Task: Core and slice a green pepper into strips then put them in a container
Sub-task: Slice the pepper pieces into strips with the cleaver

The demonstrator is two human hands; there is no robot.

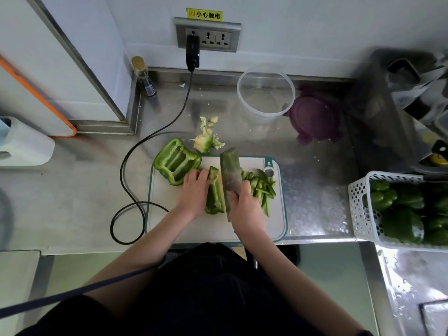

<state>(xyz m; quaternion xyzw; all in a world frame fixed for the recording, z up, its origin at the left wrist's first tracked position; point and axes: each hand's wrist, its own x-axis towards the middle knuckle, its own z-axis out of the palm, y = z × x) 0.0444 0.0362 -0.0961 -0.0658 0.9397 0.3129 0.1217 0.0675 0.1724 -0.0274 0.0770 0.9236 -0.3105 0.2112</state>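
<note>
Right hand [246, 202]: fingers wrapped round the handle of a cleaver [230, 175], handle itself hidden in the fist. Blade runs away from the body, edge down at the right flank of the pepper piece [214, 195].

Left hand [195, 190]: fingers curled, tips pressing the pepper piece down on its left side; whether the knuckles touch the blade I cannot tell from this angle.

Key relation: the piece's long axis lies parallel to the blade, near-to-far on the cutting board [169, 214]. It sits between the two hands, touching the left fingers, blade just beside it. Next cut likely shaves a strip off its right edge, so the left fingertips must stay back.

Cut strips [263, 190] piled right of the blade, on the board. Uncut half pepper [177, 163] at the board's far-left corner, hollow up. Core and scraps [206, 139] beyond the board on the steel counter [72, 190]. Clear round container [265, 93] stands farther back, to the right, nearer the right hand; nothing green shows in it, purple lid [315, 115] beside it.
</note>
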